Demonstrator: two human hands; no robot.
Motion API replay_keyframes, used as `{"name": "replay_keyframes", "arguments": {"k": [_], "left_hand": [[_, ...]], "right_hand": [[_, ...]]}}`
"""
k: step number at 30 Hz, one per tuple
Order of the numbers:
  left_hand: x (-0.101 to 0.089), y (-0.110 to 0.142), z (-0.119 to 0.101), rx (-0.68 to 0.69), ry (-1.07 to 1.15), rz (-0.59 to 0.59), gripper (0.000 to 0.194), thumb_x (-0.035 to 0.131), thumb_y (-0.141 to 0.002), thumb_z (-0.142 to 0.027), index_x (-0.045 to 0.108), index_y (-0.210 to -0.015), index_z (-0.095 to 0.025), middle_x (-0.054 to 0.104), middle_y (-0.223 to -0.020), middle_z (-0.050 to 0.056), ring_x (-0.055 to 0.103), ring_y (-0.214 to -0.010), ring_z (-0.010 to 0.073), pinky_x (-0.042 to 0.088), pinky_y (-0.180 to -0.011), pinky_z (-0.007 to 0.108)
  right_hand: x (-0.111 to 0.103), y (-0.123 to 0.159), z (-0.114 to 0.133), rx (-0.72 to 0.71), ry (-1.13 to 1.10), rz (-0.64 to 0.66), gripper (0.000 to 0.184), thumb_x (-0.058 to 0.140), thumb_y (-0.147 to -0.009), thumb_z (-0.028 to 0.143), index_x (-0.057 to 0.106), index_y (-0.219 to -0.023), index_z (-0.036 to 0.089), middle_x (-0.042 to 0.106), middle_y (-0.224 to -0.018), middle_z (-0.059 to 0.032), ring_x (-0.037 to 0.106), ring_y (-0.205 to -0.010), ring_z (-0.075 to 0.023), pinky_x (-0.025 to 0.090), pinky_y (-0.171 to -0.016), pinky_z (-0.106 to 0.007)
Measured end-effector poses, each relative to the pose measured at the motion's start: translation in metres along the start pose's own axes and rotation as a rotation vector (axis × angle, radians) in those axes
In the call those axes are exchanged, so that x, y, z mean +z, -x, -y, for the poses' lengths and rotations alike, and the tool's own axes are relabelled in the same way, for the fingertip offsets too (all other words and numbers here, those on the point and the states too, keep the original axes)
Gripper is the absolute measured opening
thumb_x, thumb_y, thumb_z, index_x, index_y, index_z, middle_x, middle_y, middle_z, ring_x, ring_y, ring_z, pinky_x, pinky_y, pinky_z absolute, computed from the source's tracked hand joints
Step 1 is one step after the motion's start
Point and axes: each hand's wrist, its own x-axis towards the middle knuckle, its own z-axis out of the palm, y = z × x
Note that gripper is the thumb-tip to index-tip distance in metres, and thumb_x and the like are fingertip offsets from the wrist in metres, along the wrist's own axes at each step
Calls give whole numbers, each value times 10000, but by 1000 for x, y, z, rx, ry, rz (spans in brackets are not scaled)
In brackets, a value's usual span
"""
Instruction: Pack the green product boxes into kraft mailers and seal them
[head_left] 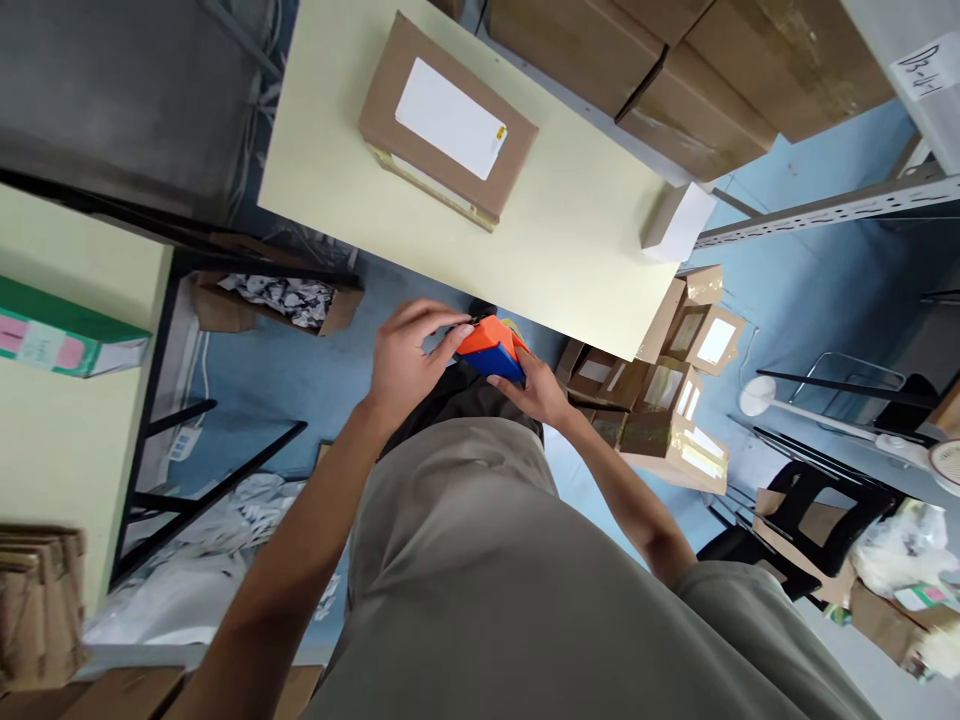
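An orange-and-blue tape dispenser (491,350) is held in front of my waist, just off the near edge of the table. My right hand (538,385) grips it from the right, with the thumb along its blue side. At its dark left end my left hand (412,350) has thumb and fingertips closed together; whether they pinch the dispenser itself or the end of its tape is too small to tell. A yellowish rim of what looks like the roll shows behind the orange part. Beyond, a cardboard box (450,125) with a white label lies on the table.
The pale yellow table (577,270) spans the front, with a small white box (679,222) at its right end. Stacked cartons (660,390) stand on the floor to the right. An open carton of crumpled paper (289,300) and another table (45,440) are left.
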Motion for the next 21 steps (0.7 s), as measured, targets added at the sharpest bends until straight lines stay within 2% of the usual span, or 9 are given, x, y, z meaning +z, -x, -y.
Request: {"name": "replay_keyframes", "arguments": {"k": [5,9,12,16,19,21], "left_hand": [[-11,-4,-12,93,-84,35,246,684,-1091,-470,882,-1131,-328,819,-1149,65,727,-1151,294,570,-1141,484],[-22,-13,-18,28,-24,69,247,763,-1033,-498,878,-1161,-322,812,-1141,67,720,-1152,304,571,-1135,478],[-31,-25,-16,-57,43,123,283,835,-968,-504,877,-1151,-293,814,-1133,65,725,-1059,278,608,-996,409],[-28,-42,4,-117,119,206,250,839,-954,-480,879,-1063,-258,830,-1077,62,710,-874,218,594,-812,331],[-11,-49,27,-133,113,147,214,830,-948,-460,864,-948,-249,828,-965,50,692,-806,202,591,-775,325],[2,-50,43,-146,117,83,234,816,-953,-479,851,-898,-254,824,-928,46,699,-810,207,600,-772,332]], "right_hand": [[-9,-2,21,-33,21,-31,397,643,-1125,609,651,-1260,236,759,-1148,-115,738,-1063,-311,654,-939,-470],[-16,-5,27,-45,73,-12,396,619,-1139,611,648,-1290,246,746,-1178,-121,738,-1118,-323,667,-969,-497],[-26,-8,23,-46,119,29,392,620,-1137,616,660,-1270,249,753,-1169,-125,742,-1130,-335,675,-982,-522],[-39,-14,15,-58,145,73,361,668,-1119,580,679,-1214,232,765,-1307,-158,744,-1213,-353,667,-1047,-544],[-40,-24,10,-31,175,53,397,717,-1089,572,691,-1252,211,750,-1421,-181,740,-1297,-372,658,-1082,-532],[-36,-31,7,18,205,20,465,731,-1073,619,696,-1296,213,788,-1333,-168,775,-1232,-370,677,-1011,-498]]}}
